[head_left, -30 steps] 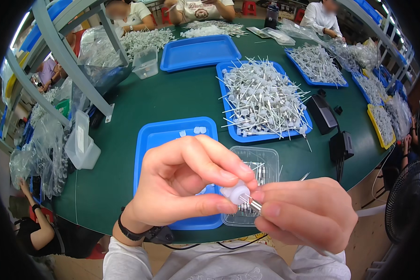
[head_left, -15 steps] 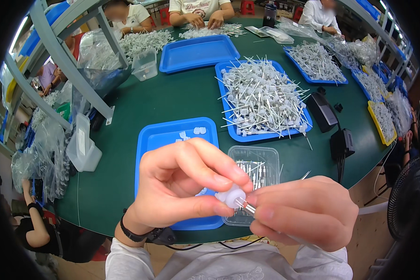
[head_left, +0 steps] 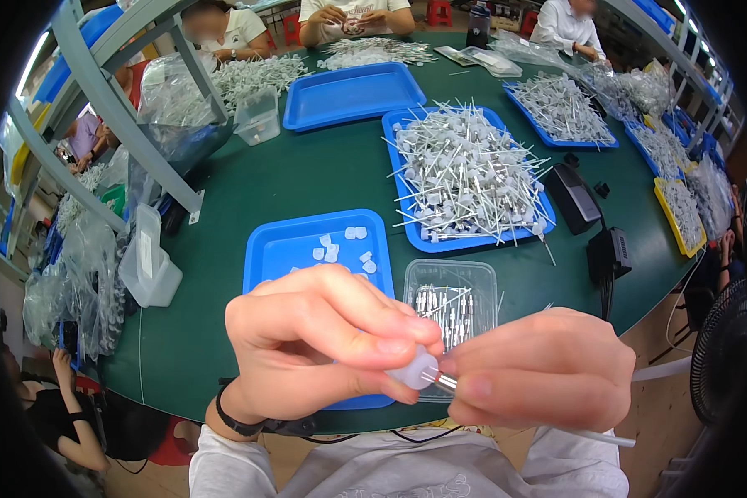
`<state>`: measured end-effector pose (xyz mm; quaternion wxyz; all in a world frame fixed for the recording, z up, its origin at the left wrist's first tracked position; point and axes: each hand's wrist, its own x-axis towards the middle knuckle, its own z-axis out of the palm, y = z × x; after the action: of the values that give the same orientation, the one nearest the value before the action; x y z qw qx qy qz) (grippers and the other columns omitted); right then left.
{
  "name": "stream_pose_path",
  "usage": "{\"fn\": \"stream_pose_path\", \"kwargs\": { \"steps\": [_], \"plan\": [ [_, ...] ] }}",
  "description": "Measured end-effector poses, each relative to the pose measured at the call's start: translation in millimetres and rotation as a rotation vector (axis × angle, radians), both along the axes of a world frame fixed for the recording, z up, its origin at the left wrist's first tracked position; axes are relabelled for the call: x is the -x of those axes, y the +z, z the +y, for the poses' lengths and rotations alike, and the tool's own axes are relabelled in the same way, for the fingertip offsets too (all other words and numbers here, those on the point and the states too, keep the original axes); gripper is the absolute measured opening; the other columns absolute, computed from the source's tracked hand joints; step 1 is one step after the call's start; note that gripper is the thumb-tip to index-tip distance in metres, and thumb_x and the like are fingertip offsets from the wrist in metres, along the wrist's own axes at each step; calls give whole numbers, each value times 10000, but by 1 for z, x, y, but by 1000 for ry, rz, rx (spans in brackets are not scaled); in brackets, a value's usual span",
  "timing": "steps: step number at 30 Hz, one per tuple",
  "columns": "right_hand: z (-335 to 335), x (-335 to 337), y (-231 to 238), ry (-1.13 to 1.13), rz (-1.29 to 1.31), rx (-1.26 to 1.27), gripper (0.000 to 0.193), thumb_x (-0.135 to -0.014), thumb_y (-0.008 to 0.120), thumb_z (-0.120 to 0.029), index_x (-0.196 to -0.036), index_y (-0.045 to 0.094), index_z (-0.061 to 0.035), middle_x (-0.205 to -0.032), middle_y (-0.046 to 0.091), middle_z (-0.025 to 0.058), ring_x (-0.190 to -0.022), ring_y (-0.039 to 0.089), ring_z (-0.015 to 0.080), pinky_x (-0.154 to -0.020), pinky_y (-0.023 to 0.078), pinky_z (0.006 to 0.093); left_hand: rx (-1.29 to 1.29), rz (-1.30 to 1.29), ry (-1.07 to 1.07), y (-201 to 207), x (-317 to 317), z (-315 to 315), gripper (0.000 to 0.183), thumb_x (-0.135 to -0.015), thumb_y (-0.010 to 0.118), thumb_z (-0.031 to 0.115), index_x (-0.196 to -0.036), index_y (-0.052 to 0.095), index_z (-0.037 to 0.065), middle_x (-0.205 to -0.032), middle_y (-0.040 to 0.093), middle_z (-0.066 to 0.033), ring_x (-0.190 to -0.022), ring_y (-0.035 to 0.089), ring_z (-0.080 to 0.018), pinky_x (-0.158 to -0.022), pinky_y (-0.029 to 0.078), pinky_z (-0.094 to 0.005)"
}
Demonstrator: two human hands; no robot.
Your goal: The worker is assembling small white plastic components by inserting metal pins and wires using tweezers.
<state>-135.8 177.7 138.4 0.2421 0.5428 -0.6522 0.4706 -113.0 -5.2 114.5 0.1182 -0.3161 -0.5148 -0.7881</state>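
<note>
Between the thumb and fingers of my left hand [head_left: 315, 340] is a small translucent white plastic cap [head_left: 415, 370]. My right hand [head_left: 548, 365] pinches a thin rod with a silver metal tip [head_left: 445, 382], pointed at the cap's face. Fine pins or wires span the small space between tip and cap; whether the tip touches the cap I cannot tell. A white tube [head_left: 610, 437] sticks out below my right hand. Behind my hands, a blue tray [head_left: 278, 249] holds several loose white caps [head_left: 332, 251], and a see-through box [head_left: 491, 278] holds metal-ended pieces [head_left: 448, 309].
A large blue tray [head_left: 400, 199] heaped with white-stemmed parts stands beyond the box. Black devices [head_left: 610, 253] with cables sit to its right. Farther off are another blue tray [head_left: 349, 95] and a lidded plastic tub [head_left: 153, 278]. A metal frame leg [head_left: 153, 158] rises at left. Other people sit around.
My left hand has shifted slightly left and down, uncovering more loose caps in the tray. The cap has turned a little. Across the table, a person's hands have lifted off the pile.
</note>
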Motion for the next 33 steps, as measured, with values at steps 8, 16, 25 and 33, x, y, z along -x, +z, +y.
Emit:
{"fn": "stream_pose_path", "kwargs": {
  "steps": [8, 16, 25, 33],
  "plan": [
    [-1, 5, -7, 92, -20, 40, 283, -592, 727, -21, -836, 591, 20, -707, 609, 117, -575, 615, 202, -452, 480, 238, 196, 117, 130, 3, -4, 0, 162, -641, 666, -102, -754, 588, -17, -870, 598, -184, -727, 601, -249, -632, 520, -368],
    [-4, 18, -1, 251, -133, 67, 242, -574, 740, -29, -777, 623, 31, -642, 606, 109, -545, 611, 182, -437, 461, 239, 135, 70, 89, 5, -10, 6, 190, -648, 649, -126, -809, 577, -55, -867, 587, -199, -706, 598, -248, -627, 501, -391],
    [-15, 21, -23, 265, -109, 228, 278, -577, 778, -64, -774, 599, 16, -619, 603, 89, -516, 607, 184, -439, 470, 238, 183, 169, 178, -8, -12, 3, 280, -636, 696, -72, -896, 596, -42, -907, 604, -185, -831, 605, -246, -749, 485, -335],
    [-19, 16, -16, 334, -1028, 288, 74, -819, 511, 9, -851, 482, 69, -633, 559, 130, -481, 543, 126, -398, 433, 219, 136, -189, 170, 7, -13, 5, 179, -829, 535, 29, -974, 548, -75, -921, 596, -162, -854, 586, -197, -772, 465, -315]
  ]
}}
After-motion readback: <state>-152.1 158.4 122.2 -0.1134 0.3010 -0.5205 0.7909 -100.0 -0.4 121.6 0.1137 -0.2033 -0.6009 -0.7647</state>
